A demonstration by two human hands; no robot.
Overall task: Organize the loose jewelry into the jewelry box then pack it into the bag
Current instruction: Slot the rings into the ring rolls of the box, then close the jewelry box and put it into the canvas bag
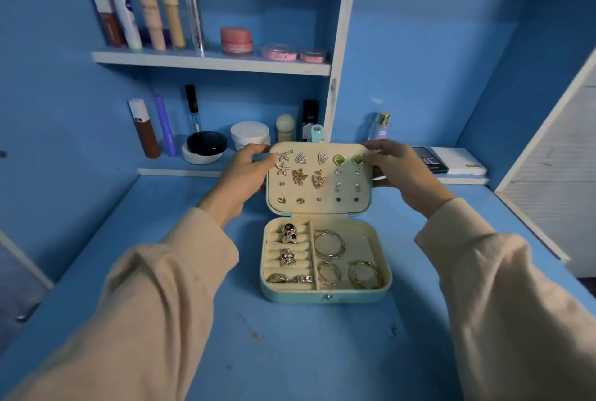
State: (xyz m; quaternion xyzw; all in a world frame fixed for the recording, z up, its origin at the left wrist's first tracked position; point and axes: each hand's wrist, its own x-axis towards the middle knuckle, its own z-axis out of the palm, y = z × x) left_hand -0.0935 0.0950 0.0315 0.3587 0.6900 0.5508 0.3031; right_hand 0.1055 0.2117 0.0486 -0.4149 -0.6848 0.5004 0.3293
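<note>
Jewelry box (325, 296) open toward the desk's (290, 352) back edge, left hand (245, 174) and right hand (395, 168) each gripping a side edge of its upright lid (317, 145); likely light, rigid, contents easily dislodged.

The jewelry box (325, 295) sits mid-desk (290, 352), its lid (322, 208) standing up behind the base. Stud earrings (300, 176) are pinned in the lid. Rings (288, 257) sit in the base's left rolls, hoop earrings (329, 244) in its right compartment. The left hand (242, 174) holds the lid's left edge and the right hand (396, 168) its right edge.
</note>
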